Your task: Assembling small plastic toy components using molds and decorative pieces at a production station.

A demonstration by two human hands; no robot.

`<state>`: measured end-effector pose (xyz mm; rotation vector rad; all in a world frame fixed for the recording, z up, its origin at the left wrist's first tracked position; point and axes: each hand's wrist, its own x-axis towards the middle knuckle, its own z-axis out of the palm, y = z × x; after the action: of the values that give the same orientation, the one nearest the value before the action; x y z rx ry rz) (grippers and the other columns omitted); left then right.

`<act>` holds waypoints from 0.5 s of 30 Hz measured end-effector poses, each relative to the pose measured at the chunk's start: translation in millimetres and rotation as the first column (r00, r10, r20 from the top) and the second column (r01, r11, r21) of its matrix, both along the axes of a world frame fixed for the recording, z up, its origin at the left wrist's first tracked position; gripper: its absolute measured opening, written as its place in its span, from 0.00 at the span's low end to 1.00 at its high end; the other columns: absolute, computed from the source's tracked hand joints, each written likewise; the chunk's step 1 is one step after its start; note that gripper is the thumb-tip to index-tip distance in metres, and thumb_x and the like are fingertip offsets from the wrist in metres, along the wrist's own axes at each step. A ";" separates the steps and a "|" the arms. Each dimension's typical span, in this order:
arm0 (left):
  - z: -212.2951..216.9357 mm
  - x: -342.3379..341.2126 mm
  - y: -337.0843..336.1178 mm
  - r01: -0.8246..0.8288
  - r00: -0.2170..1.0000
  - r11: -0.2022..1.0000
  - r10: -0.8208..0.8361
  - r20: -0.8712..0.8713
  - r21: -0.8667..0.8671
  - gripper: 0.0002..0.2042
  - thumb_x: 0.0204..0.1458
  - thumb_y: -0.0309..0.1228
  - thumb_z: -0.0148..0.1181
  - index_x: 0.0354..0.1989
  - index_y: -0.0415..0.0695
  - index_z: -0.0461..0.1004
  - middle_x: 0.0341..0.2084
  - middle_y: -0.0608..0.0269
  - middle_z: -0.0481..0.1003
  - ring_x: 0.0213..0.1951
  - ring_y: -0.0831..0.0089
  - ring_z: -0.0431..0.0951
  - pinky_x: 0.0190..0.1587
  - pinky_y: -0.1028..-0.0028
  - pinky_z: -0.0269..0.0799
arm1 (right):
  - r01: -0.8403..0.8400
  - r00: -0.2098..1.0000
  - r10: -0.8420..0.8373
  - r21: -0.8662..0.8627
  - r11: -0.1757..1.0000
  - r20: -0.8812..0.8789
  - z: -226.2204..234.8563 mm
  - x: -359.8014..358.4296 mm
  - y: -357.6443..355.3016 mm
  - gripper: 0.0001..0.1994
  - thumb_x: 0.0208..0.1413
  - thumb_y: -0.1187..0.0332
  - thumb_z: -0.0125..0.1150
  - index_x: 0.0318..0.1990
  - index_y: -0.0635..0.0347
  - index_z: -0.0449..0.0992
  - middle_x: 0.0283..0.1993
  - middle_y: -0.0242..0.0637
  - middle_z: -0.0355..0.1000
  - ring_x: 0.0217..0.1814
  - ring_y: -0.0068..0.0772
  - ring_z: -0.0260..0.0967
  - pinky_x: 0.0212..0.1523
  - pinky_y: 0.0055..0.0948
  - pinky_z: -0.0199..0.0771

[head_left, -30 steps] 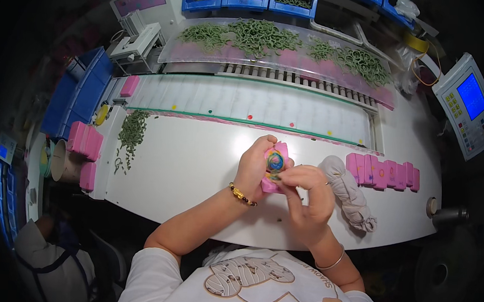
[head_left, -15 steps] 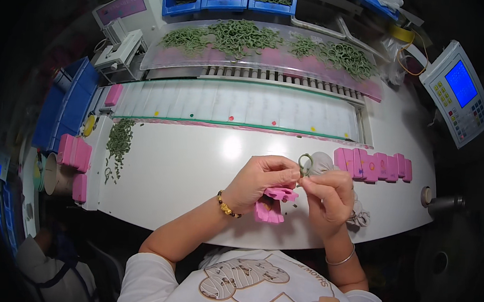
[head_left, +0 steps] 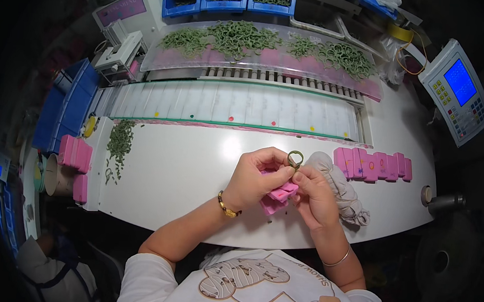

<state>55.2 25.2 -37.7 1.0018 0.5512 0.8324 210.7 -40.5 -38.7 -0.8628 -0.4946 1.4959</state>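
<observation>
Above the near middle of the white table, my left hand [head_left: 248,179] is closed on a pink rubber mould [head_left: 282,194], whose parts hang apart below the fingers. A green wax ring [head_left: 295,165] stands up at the fingertips of both hands, its loop pointing away from me. My right hand [head_left: 320,198] is closed, thumb and fingers pinching at the ring's lower end beside the mould. Fingers hide where the ring meets the mould. A grey padded wrist cushion [head_left: 343,192] lies just right of my right hand.
Pink mould blocks [head_left: 371,165] stand in a row at right. Small green scraps [head_left: 120,142] lie at left. Behind are a white slatted track [head_left: 217,104], a clear tray [head_left: 158,60] of green rings, and a press [head_left: 122,53]. A control panel [head_left: 456,90] stands far right.
My right hand has moved left against my left hand, and the ring has shifted left. More of the cushion shows. A pink block has gone from the track's left end; pink now shows at the press.
</observation>
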 end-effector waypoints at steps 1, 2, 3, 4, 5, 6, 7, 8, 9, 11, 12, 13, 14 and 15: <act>-2.4 0.3 -1.5 -0.069 0.994 0.982 0.083 -0.072 0.177 0.05 0.54 0.22 0.61 0.38 0.37 0.76 0.30 0.66 0.77 0.31 0.83 0.76 0.36 0.81 0.73 | -0.089 0.981 0.060 -0.152 0.984 -0.185 -0.8 2.4 0.4 0.02 0.56 0.79 0.61 0.34 0.61 0.76 0.36 0.31 0.72 0.31 0.16 0.65 0.30 0.17 0.67; -3.5 0.4 -2.1 -0.122 0.976 0.928 0.176 -0.126 0.353 0.06 0.52 0.21 0.61 0.38 0.37 0.77 0.29 0.65 0.78 0.31 0.82 0.77 0.35 0.80 0.74 | -0.088 0.981 0.060 -0.150 0.985 -0.184 0.3 2.0 0.5 0.02 0.56 0.79 0.61 0.34 0.61 0.76 0.36 0.31 0.72 0.31 0.16 0.65 0.30 0.17 0.67; -2.7 0.2 -1.4 -0.121 0.976 0.928 0.176 -0.127 0.353 0.06 0.52 0.21 0.61 0.38 0.37 0.77 0.29 0.65 0.78 0.31 0.82 0.77 0.35 0.80 0.74 | -0.001 1.000 0.000 -0.101 0.995 -0.014 1.4 1.6 0.4 0.02 0.56 0.78 0.61 0.35 0.61 0.77 0.38 0.31 0.72 0.32 0.15 0.66 0.29 0.16 0.67; -1.0 0.0 0.0 -0.181 0.951 0.817 0.287 -0.114 0.547 0.07 0.50 0.20 0.61 0.38 0.38 0.77 0.27 0.64 0.77 0.29 0.81 0.77 0.34 0.80 0.74 | 0.078 0.986 -0.071 -0.038 0.996 0.152 3.1 1.3 0.1 0.02 0.57 0.78 0.61 0.36 0.61 0.78 0.39 0.30 0.73 0.33 0.15 0.67 0.29 0.15 0.67; 1.1 -0.1 1.6 -0.222 0.918 0.664 0.389 -0.077 0.714 0.07 0.49 0.19 0.60 0.37 0.39 0.77 0.26 0.62 0.77 0.27 0.79 0.78 0.33 0.80 0.74 | 0.079 0.986 -0.073 -0.038 0.996 0.153 5.9 2.8 -0.3 0.02 0.57 0.78 0.61 0.36 0.61 0.78 0.39 0.30 0.73 0.33 0.15 0.67 0.29 0.15 0.67; 4.0 -1.0 4.1 -0.235 0.893 0.576 0.446 -0.060 0.783 0.08 0.47 0.19 0.61 0.36 0.41 0.77 0.23 0.61 0.75 0.23 0.74 0.77 0.29 0.78 0.72 | 0.100 0.875 -0.110 0.046 0.994 0.472 9.8 6.4 -0.3 0.03 0.57 0.77 0.61 0.37 0.61 0.79 0.40 0.30 0.73 0.34 0.15 0.67 0.29 0.15 0.67; 3.4 -2.2 7.8 -0.235 0.893 0.577 0.446 -0.060 0.782 0.08 0.47 0.19 0.61 0.36 0.41 0.77 0.23 0.61 0.75 0.23 0.74 0.77 0.29 0.78 0.72 | 0.091 0.662 -0.159 0.132 0.987 0.732 14.1 10.6 -0.4 0.03 0.58 0.76 0.61 0.38 0.61 0.80 0.41 0.30 0.73 0.35 0.15 0.68 0.28 0.15 0.67; 2.1 -3.5 11.5 -0.211 0.877 0.481 0.478 -0.053 0.851 0.08 0.46 0.18 0.61 0.36 0.40 0.77 0.23 0.62 0.76 0.23 0.75 0.76 0.28 0.78 0.71 | 0.049 0.510 -0.231 0.241 0.969 0.828 18.8 15.0 -0.7 0.05 0.57 0.76 0.62 0.39 0.61 0.81 0.42 0.31 0.73 0.36 0.16 0.69 0.29 0.14 0.68; 1.6 -4.3 13.3 -0.181 0.860 0.379 0.509 -0.041 0.908 0.08 0.45 0.16 0.61 0.35 0.39 0.77 0.23 0.62 0.76 0.23 0.76 0.75 0.27 0.78 0.70 | 0.050 0.509 -0.231 0.240 0.970 0.829 22.3 16.2 -1.0 0.05 0.57 0.76 0.62 0.39 0.61 0.81 0.42 0.31 0.73 0.36 0.16 0.69 0.29 0.14 0.68; 1.6 -4.3 14.0 -0.167 0.852 0.354 0.521 -0.046 0.920 0.09 0.44 0.17 0.62 0.35 0.40 0.77 0.23 0.62 0.76 0.22 0.74 0.75 0.27 0.77 0.70 | 0.058 0.434 -0.329 0.338 0.939 0.839 27.3 18.0 -1.0 0.07 0.54 0.78 0.64 0.41 0.62 0.80 0.42 0.33 0.73 0.38 0.18 0.70 0.31 0.15 0.68; 2.5 -4.5 13.7 -0.151 0.843 0.324 0.536 -0.050 0.934 0.10 0.43 0.17 0.63 0.35 0.41 0.77 0.22 0.63 0.76 0.22 0.73 0.75 0.26 0.76 0.70 | 0.059 0.434 -0.331 0.340 0.939 0.838 29.6 17.5 -0.8 0.07 0.54 0.78 0.64 0.41 0.62 0.80 0.42 0.33 0.73 0.38 0.18 0.70 0.31 0.15 0.68; 2.7 -4.3 13.8 -0.150 0.843 0.322 0.536 -0.049 0.935 0.10 0.43 0.17 0.63 0.35 0.41 0.77 0.22 0.63 0.76 0.22 0.73 0.75 0.26 0.76 0.70 | 0.050 0.447 -0.365 0.385 0.922 0.817 31.5 16.2 -0.2 0.09 0.52 0.79 0.64 0.42 0.62 0.80 0.42 0.33 0.73 0.39 0.19 0.71 0.32 0.16 0.69; 2.2 -4.1 14.1 -0.134 0.829 0.261 0.557 -0.036 0.956 0.10 0.42 0.18 0.64 0.35 0.41 0.77 0.22 0.63 0.75 0.22 0.72 0.75 0.26 0.75 0.69 | 0.041 0.461 -0.398 0.429 0.902 0.793 32.9 14.4 0.3 0.11 0.51 0.80 0.65 0.43 0.61 0.79 0.43 0.34 0.74 0.40 0.21 0.72 0.34 0.17 0.70; 1.0 -3.4 15.2 -0.118 0.818 0.202 0.575 -0.020 0.972 0.10 0.41 0.19 0.64 0.35 0.42 0.77 0.22 0.64 0.75 0.21 0.70 0.74 0.25 0.74 0.69 | 0.044 0.459 -0.399 0.428 0.903 0.794 33.3 11.9 1.4 0.11 0.51 0.80 0.65 0.43 0.61 0.79 0.43 0.34 0.74 0.40 0.21 0.72 0.34 0.17 0.70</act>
<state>51.8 40.4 -36.7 2.3061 0.6259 1.4892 222.5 -39.1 -5.4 -1.3173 -1.3138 0.5526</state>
